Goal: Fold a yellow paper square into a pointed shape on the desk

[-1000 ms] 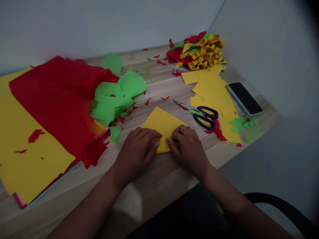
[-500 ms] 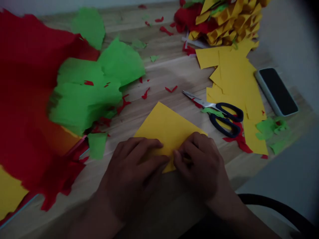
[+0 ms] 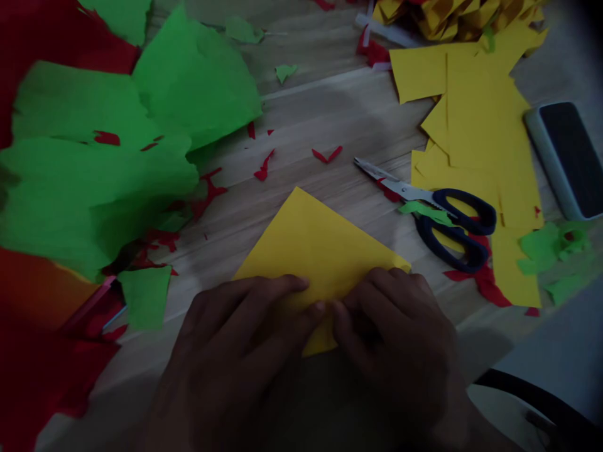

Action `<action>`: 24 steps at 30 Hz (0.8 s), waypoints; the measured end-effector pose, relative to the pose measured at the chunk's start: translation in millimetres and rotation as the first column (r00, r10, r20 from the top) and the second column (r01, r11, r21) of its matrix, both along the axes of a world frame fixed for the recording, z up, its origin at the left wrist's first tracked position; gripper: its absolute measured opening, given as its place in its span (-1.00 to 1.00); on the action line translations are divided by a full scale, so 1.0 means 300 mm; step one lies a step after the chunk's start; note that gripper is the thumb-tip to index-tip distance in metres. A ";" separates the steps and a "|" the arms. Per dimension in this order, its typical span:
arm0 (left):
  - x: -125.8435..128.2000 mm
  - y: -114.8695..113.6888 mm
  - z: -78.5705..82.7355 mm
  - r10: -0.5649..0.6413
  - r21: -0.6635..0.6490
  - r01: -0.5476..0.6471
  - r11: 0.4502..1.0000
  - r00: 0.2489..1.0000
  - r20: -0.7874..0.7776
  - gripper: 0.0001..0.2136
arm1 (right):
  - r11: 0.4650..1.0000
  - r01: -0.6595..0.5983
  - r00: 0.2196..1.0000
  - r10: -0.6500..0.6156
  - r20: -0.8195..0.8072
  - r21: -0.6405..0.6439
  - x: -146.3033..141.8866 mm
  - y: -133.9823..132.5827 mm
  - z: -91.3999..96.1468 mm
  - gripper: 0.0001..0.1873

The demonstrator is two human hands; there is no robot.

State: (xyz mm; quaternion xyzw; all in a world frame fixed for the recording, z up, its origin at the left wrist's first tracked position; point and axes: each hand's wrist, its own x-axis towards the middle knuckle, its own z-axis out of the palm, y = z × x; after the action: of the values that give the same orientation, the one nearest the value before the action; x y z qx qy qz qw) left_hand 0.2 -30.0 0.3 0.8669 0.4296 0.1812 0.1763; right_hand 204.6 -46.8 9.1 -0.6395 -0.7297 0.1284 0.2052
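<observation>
A folded yellow paper square [image 3: 315, 245] lies on the wooden table [image 3: 325, 119] right in front of me, one corner pointing away. My left hand [image 3: 235, 351] rests flat on its near left part, fingers stretched toward the middle. My right hand [image 3: 400, 339] presses the near right part, fingers curled with the fingertips on the paper. The fingertips of both hands meet at the paper's near edge.
Blue-handled scissors [image 3: 438, 210] lie to the right on yellow offcuts [image 3: 471, 119]. A phone [image 3: 565, 157] sits at the far right. Green tissue paper [image 3: 103, 150] and red sheets [image 3: 38, 351] cover the left. Folded yellow pieces [image 3: 461, 12] are piled at the back.
The view has dropped and closed in on the yellow paper. Both hands have stayed pressed on its near edge, shifting only slightly together.
</observation>
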 end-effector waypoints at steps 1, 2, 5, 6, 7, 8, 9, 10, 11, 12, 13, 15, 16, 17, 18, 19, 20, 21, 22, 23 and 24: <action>0.001 0.000 0.000 -0.001 -0.002 0.001 1.000 1.000 -0.003 -0.65 | 1.000 0.000 1.000 0.000 -0.004 -0.002 0.000 0.000 0.000 -0.68; 0.003 0.000 0.001 -0.003 -0.004 0.003 1.000 1.000 -0.005 -0.65 | 1.000 -0.002 1.000 0.002 -0.009 -0.006 0.001 -0.001 0.000 -0.68; 0.006 -0.003 0.001 0.018 -0.012 -0.018 1.000 1.000 0.005 -0.64 | 1.000 -0.012 1.000 0.011 -0.027 -0.013 0.003 -0.002 0.001 -0.70; 0.005 -0.004 0.001 0.020 -0.016 -0.020 1.000 1.000 0.007 -0.63 | 1.000 -0.013 0.999 0.012 -0.031 -0.014 0.004 -0.003 0.001 -0.70; 0.004 -0.004 0.000 0.020 -0.020 -0.019 1.000 1.000 0.007 -0.63 | 1.000 -0.012 0.999 0.011 -0.036 -0.016 0.005 -0.003 0.001 -0.69; 0.003 -0.005 -0.001 0.017 -0.019 -0.016 1.000 1.000 0.007 -0.63 | 1.000 -0.011 0.999 0.010 -0.040 -0.017 0.005 -0.003 0.002 -0.69; 0.000 -0.005 -0.002 0.011 -0.016 -0.011 1.000 1.000 0.005 -0.62 | 1.000 -0.011 0.999 0.010 -0.044 -0.019 0.005 -0.003 0.002 -0.69; -0.002 -0.005 -0.004 0.003 -0.014 -0.003 1.000 1.000 0.001 -0.62 | 1.000 -0.010 0.999 0.009 -0.047 -0.019 0.005 -0.002 0.002 -0.70; -0.004 -0.005 -0.004 -0.004 -0.011 0.004 1.000 1.000 -0.002 -0.61 | 1.000 -0.012 0.999 0.011 -0.049 -0.017 0.004 -0.002 0.003 -0.70; -0.005 -0.006 -0.005 -0.006 -0.010 0.006 1.000 1.000 -0.006 -0.60 | 1.000 -0.014 0.999 0.013 -0.049 -0.013 0.004 -0.001 0.002 -0.70; -0.005 -0.007 -0.004 -0.008 -0.010 0.007 1.000 1.000 -0.011 -0.59 | 1.000 -0.015 0.999 0.014 -0.049 -0.008 0.004 -0.001 0.002 -0.70; -0.002 -0.011 -0.001 0.010 -0.019 -0.011 1.000 1.000 -0.025 -0.58 | 1.000 -0.013 0.999 0.013 -0.050 -0.003 0.004 0.000 0.000 -0.69; 0.001 -0.014 0.002 0.027 -0.022 -0.028 0.999 0.999 -0.033 -0.58 | 1.000 -0.012 0.999 0.012 -0.051 -0.006 0.004 0.000 -0.001 -0.69; 0.006 -0.016 0.006 0.043 -0.020 -0.044 0.999 0.998 -0.039 -0.59 | 1.000 -0.014 0.999 0.013 -0.053 -0.013 0.004 0.000 -0.002 -0.69; 0.010 -0.017 0.010 0.057 -0.015 -0.057 0.998 0.997 -0.042 -0.61 | 1.000 -0.015 0.998 0.014 -0.054 -0.015 0.005 -0.001 -0.003 -0.68; 0.015 -0.018 0.014 0.064 -0.008 -0.065 0.998 0.997 -0.043 -0.63 | 1.000 -0.016 0.998 0.015 -0.054 -0.013 0.005 -0.001 -0.004 -0.69; 0.020 -0.019 0.018 0.073 -0.007 -0.074 0.997 0.996 -0.040 -0.65 | 1.000 -0.019 0.998 0.018 -0.055 -0.008 0.005 -0.002 -0.006 -0.69; 0.025 -0.018 0.022 0.083 -0.010 -0.083 0.996 0.996 -0.038 -0.66 | 1.000 -0.021 0.998 0.021 -0.055 -0.002 0.005 -0.002 -0.007 -0.70; 0.029 -0.017 0.026 0.093 -0.018 -0.094 0.995 0.995 -0.035 -0.67 | 1.000 -0.023 0.998 0.024 -0.053 0.004 0.005 -0.001 -0.007 -0.70; 0.031 -0.016 0.028 0.102 -0.027 -0.103 0.994 0.994 -0.033 -0.67 | 1.000 -0.023 0.999 0.023 -0.049 0.011 0.004 -0.001 -0.008 -0.70; 0.033 -0.014 0.030 0.106 -0.034 -0.107 0.994 0.994 -0.030 -0.67 | 1.000 -0.022 0.999 0.023 -0.044 0.016 0.004 0.000 -0.008 -0.70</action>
State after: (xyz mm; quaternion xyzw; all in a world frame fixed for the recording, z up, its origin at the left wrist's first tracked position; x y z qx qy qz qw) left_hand 10.1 -34.3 9.1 0.8421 0.4807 0.1703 0.1756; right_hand 205.8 -46.8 6.8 -0.6267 -0.7331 0.1389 0.2247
